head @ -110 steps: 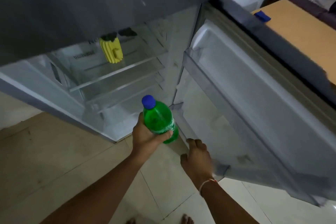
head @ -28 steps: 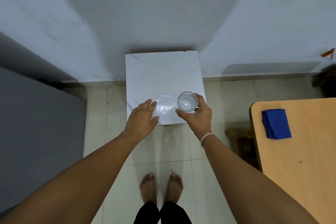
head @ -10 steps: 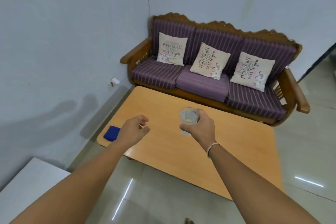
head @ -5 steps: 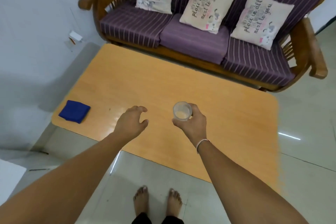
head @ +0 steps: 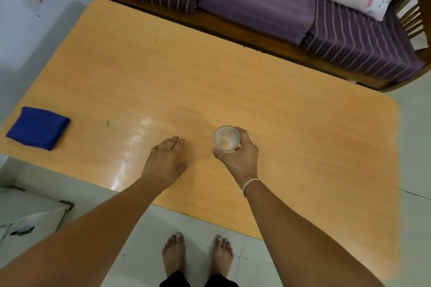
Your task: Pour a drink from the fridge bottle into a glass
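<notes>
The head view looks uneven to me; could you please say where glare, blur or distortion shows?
Head view: bright glare streaks the table beside the left hand; wide-angle distortion bows its edges, and the frame's borders smear; the glass in the right hand stays fairly sharp.

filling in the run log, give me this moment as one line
right hand: grips glass above table | left hand: open, holds nothing | bottle: not in view | blue cloth: table's left end
</notes>
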